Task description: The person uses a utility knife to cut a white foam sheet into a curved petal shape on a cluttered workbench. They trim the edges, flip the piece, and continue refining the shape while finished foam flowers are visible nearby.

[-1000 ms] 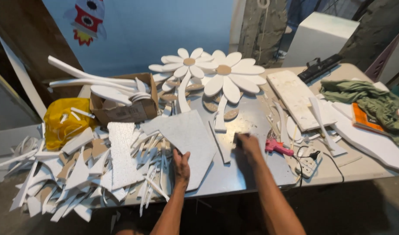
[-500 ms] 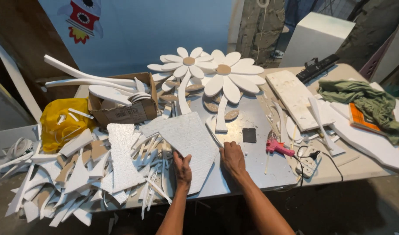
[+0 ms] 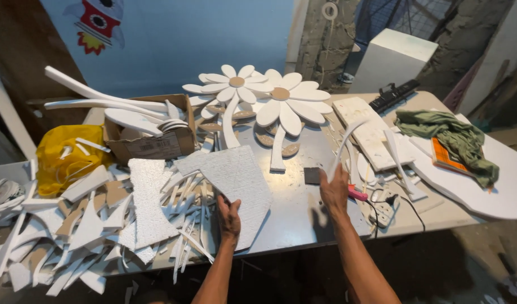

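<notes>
Styrofoam sheet (image 3: 230, 186), light, stiff, crumbly, so I hold edges gently.
My left hand (image 3: 229, 217) pinches its near edge; right hand (image 3: 335, 190) grips a thin curved white strip (image 3: 345, 142).

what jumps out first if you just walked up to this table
Two big white foam daisies with tan centres lie at the back middle of the table. A heap of white foam offcuts covers its left side, beside a yellow bag. In front, the left hand grips a grey foam sheet, while the right hand holds a thin curved white strip.
</notes>
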